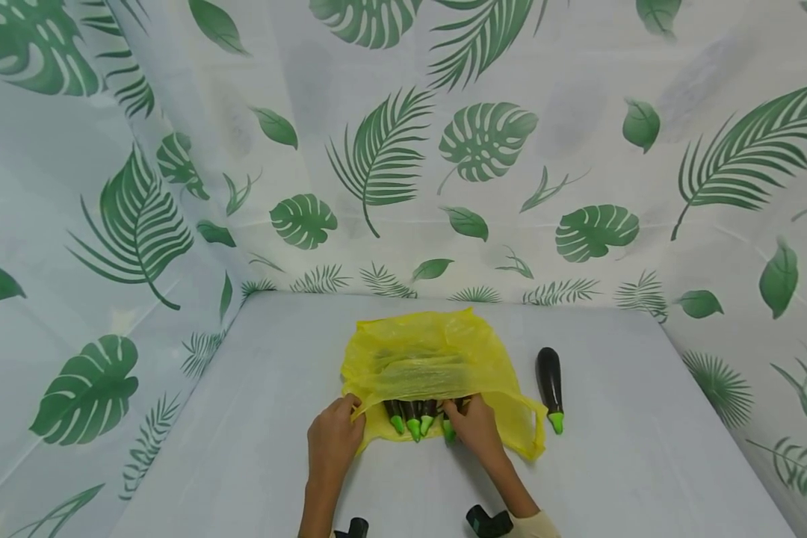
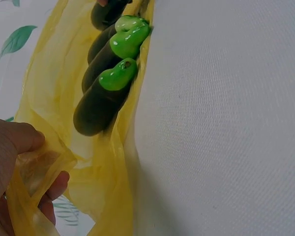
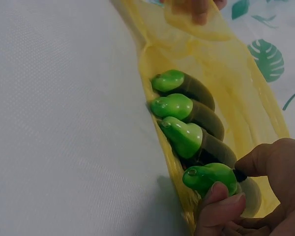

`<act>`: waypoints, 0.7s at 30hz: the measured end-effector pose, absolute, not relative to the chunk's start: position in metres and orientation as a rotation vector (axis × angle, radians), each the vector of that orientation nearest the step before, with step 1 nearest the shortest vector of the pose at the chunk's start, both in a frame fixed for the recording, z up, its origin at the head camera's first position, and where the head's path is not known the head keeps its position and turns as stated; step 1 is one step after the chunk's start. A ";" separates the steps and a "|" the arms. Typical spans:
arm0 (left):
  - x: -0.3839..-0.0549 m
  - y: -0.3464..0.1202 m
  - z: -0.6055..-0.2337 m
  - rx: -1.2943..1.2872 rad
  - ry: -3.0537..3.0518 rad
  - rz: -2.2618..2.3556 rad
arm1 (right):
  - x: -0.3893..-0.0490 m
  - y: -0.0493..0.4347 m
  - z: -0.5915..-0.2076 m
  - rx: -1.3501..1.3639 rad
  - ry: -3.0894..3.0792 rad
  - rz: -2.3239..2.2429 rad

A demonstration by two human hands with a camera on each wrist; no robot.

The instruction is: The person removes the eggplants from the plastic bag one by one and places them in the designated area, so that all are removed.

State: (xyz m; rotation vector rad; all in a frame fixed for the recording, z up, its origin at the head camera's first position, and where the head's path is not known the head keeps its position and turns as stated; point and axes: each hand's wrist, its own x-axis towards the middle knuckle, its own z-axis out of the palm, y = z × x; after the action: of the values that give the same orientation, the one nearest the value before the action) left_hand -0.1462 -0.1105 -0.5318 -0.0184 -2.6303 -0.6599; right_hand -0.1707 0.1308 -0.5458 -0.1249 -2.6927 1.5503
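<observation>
A thin yellow plastic bag [image 1: 413, 332] lies on the table, its mouth facing the person. Several dark eggplants with bright green stem ends sit side by side inside that mouth, among them one eggplant [image 2: 96, 110] at the left end of the row. My left hand [image 1: 336, 437] pinches the bag's rim at its left side, lifting the film. At the right end of the row, my right hand [image 1: 476, 427] grips another eggplant [image 3: 211, 179] just behind its green cap, thumb on one side and fingers on the other. The bag's upper film covers the eggplants' far ends in the head view.
One more eggplant [image 1: 549, 381] lies on the white table [image 1: 619, 448], right of the bag, green end toward the person. A bag handle loop [image 1: 536, 433] spreads out toward it. Leaf-patterned sheets [image 1: 403, 246] stand behind the table and along its sides.
</observation>
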 end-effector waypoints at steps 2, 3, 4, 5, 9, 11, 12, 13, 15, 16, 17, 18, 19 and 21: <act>-0.146 -0.110 -0.531 -0.019 -2.626 -0.659 | -0.169 0.132 -0.544 -0.145 -2.705 1.557; -0.146 -0.110 -0.531 -0.021 -2.623 -0.658 | -0.168 0.133 -0.543 -0.158 -2.713 1.558; -0.146 -0.110 -0.531 -0.024 -2.619 -0.658 | -0.168 0.134 -0.542 -0.170 -2.722 1.556; -0.146 -0.110 -0.531 -0.026 -2.616 -0.657 | -0.167 0.135 -0.541 -0.189 -2.731 1.558; -0.147 -0.110 -0.530 -0.035 -2.609 -0.654 | -0.164 0.140 -0.538 -0.220 -2.762 1.546; -0.147 -0.110 -0.530 -0.032 -2.610 -0.654 | -0.162 0.142 -0.536 -0.219 -2.778 1.532; -0.147 -0.110 -0.529 -0.031 -2.611 -0.657 | -0.161 0.143 -0.535 -0.215 -2.784 1.525; -0.147 -0.110 -0.529 -0.029 -2.611 -0.659 | -0.160 0.144 -0.534 -0.212 -2.788 1.519; -0.147 -0.110 -0.529 -0.026 -2.612 -0.657 | -0.158 0.145 -0.532 -0.207 -2.794 1.519; -0.146 -0.110 -0.529 -0.026 -2.613 -0.658 | -0.157 0.146 -0.531 -0.209 -2.796 1.522; -0.146 -0.110 -0.529 -0.027 -2.613 -0.657 | -0.155 0.147 -0.531 -0.210 -2.797 1.528; -0.146 -0.110 -0.530 -0.027 -2.613 -0.656 | -0.154 0.148 -0.530 -0.209 -2.799 1.534; -0.146 -0.110 -0.530 -0.027 -2.613 -0.652 | -0.152 0.148 -0.529 -0.208 -2.800 1.542; -0.145 -0.110 -0.530 -0.024 -2.612 -0.644 | -0.149 0.150 -0.528 -0.205 -2.803 1.558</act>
State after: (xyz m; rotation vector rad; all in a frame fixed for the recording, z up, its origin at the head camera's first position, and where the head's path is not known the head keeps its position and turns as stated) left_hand -0.1453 -0.1102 -0.5295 -0.0238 -2.6124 -0.6443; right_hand -0.1493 0.1498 -0.5285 -0.2049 -2.8030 1.5581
